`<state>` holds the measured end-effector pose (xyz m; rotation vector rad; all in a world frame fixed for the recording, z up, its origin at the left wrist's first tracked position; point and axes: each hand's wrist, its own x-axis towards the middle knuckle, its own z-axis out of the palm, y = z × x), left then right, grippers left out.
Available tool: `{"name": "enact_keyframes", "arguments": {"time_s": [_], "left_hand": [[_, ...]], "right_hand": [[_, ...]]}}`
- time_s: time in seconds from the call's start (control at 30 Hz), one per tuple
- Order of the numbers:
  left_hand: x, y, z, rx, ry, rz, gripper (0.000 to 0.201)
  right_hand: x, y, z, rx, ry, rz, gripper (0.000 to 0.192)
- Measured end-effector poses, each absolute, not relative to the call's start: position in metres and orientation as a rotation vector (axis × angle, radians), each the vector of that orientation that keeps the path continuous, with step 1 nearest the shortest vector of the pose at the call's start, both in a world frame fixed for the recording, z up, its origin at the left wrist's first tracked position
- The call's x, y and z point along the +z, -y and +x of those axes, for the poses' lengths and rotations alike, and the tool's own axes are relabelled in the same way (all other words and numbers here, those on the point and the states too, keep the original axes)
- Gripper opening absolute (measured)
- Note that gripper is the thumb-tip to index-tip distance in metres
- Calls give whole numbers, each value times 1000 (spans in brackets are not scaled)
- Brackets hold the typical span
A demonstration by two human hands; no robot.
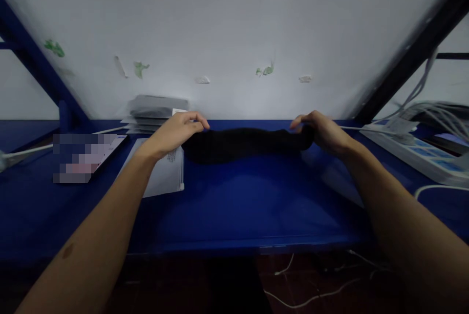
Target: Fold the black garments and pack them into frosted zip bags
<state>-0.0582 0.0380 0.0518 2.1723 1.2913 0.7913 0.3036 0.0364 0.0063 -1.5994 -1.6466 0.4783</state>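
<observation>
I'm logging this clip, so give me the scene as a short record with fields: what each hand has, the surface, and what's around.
surface: blue table
left hand: fingers pinch the left end of the black sock
right hand: fingers pinch the right end
black sock: stretched flat between both hands
near left hand: white paper sheet, stack of grey packets
far right: white power strip with cables
behind: white wall
</observation>
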Motion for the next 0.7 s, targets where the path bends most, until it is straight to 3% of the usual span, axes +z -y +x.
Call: {"name": "enact_keyframes", "arguments": {"time_s": [0.1, 0.2, 0.37, 0.7], "left_hand": [[55, -32, -59, 559, -1247, 2123, 31], [50, -31, -49, 605, -1414, 2216, 31], [28, -37, -31, 779, -1485, 2557, 24], [5, -39, -29, 318, -1383, 2782, 46]], "right_hand": [[10, -30, 299, 854, 1707, -1607, 56], [7, -29, 292, 512, 1738, -1689, 56], [-6, -36, 282, -3, 1951, -1659, 34], [-20, -44, 286, -66, 2255, -1758, 39]]}}
